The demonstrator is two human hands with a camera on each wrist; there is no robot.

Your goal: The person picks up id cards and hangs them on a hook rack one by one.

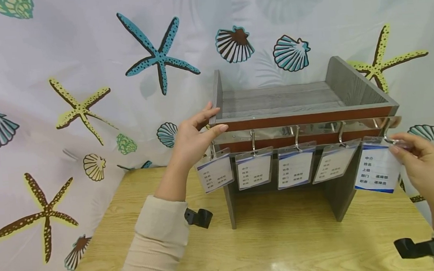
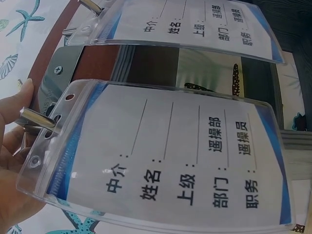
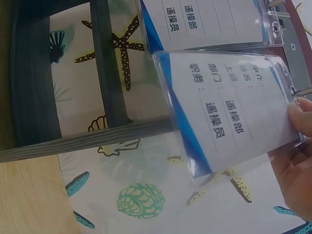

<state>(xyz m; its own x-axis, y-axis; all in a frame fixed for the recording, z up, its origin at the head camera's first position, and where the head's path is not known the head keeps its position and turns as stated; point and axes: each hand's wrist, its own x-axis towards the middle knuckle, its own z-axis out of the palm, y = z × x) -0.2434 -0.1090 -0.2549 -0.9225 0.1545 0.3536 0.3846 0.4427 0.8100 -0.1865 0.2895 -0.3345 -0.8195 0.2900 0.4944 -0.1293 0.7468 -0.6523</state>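
A grey wooden shelf [image 1: 282, 99] carries a metal hook rail [image 1: 239, 135] along its front. Several clear badge holders with white cards hang in a row from its hooks. At the right end, my right hand [image 1: 426, 160] pinches the upper corner of the last badge holder [image 1: 377, 168], whose top edge is at the hook [image 1: 387, 130]. That same hand [image 3: 300, 122] shows its thumb on the holder's edge in the right wrist view. My left hand [image 1: 192, 137] rests on the shelf's left front corner, near the leftmost badge holder [image 1: 216, 172]; its fingers look fairly straight.
The shelf stands on a light wooden table [image 1: 285, 248]. Behind it hangs a white cloth [image 1: 93, 43] printed with starfish and shells. Black camera mounts [image 1: 199, 218] sit on both wrists.
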